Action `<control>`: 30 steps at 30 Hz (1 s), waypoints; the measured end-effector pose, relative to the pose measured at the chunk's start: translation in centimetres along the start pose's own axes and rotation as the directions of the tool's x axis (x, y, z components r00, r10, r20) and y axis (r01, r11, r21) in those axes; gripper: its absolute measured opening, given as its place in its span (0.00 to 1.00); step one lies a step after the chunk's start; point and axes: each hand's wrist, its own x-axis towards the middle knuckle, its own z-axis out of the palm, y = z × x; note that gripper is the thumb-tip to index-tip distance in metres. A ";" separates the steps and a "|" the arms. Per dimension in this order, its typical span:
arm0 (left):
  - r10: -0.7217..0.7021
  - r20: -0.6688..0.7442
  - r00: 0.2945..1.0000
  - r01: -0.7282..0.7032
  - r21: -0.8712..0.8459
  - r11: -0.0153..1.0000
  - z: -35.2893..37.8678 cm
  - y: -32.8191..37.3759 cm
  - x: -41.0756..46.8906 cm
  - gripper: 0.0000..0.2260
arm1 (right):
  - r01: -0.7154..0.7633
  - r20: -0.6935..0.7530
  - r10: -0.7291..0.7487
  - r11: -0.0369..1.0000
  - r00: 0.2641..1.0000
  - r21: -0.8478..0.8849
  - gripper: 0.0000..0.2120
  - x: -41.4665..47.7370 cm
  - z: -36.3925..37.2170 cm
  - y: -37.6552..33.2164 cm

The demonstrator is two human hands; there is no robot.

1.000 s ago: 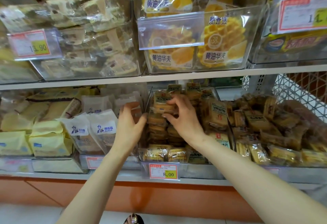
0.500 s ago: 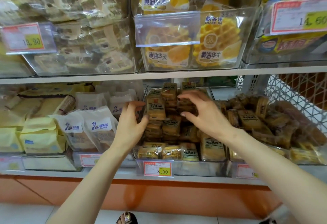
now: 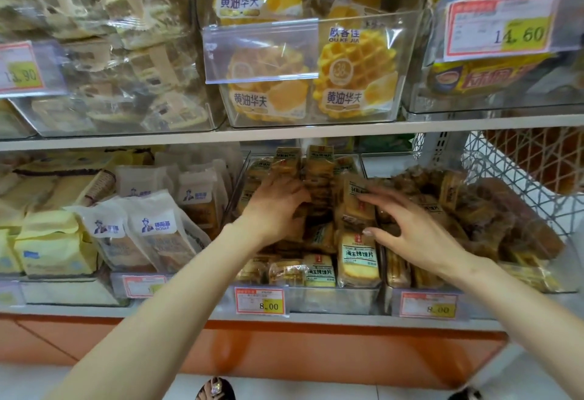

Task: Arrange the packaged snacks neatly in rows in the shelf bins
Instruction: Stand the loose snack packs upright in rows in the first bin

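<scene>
Clear-plastic bin (image 3: 335,300) on the lower shelf (image 3: 189,312) holds the snacks (image 3: 319,270); left hand (image 3: 275,207) rests on the back stack (image 3: 319,184), grip unclear, while right hand (image 3: 410,229) spreads wide against an upright pack (image 3: 358,203), which likely needs squaring into its row.

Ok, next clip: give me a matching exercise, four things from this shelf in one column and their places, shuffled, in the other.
Things:
1. waffle packs
2. white pouches
3. 14.60 price tag
4. left hand

Places:
A. upper shelf, front of the right bin
B. lower shelf, middle bin, among the toast packs
C. upper shelf, middle bin
D. lower shelf, bin left of the middle one

Pairs: 1-C, 2-D, 3-A, 4-B.
</scene>
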 end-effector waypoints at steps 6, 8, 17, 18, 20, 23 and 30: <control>0.037 0.194 0.980 -0.035 -0.014 0.999 -0.3 -3.9 -0.3 0.12 | 0.004 0.032 -0.005 1.000 0.999 0.016 0.26 0.0 0.2 0.4; 0.071 0.125 0.990 -0.073 0.017 0.997 -0.4 -4.5 -0.4 0.12 | 0.004 0.035 -0.005 1.000 0.999 0.022 0.26 0.2 0.2 0.4; 0.065 0.221 0.973 -0.086 0.085 0.993 0.9 -3.9 -0.5 0.23 | 0.002 0.037 -0.002 1.000 0.999 0.022 0.27 0.8 0.3 0.2; 0.060 0.171 0.983 -0.070 0.055 0.996 0.9 -4.0 -0.6 0.22 | 0.001 0.037 -0.002 1.000 0.999 0.020 0.27 0.9 0.3 0.2; 0.003 0.076 0.997 -0.001 -0.031 1.000 0.9 -3.9 -1.1 0.21 | 0.003 0.039 -0.004 1.000 0.999 0.011 0.27 0.9 0.3 0.2; 0.027 -0.027 0.999 -0.031 -0.135 0.990 1.9 -3.2 -2.4 0.21 | 0.005 0.039 -0.006 1.000 0.999 0.009 0.27 0.9 0.3 0.3; 0.064 0.029 0.997 -0.068 0.122 0.990 2.0 -2.9 -1.3 0.21 | 0.017 0.031 -0.017 1.000 0.999 -0.009 0.27 1.0 0.5 0.4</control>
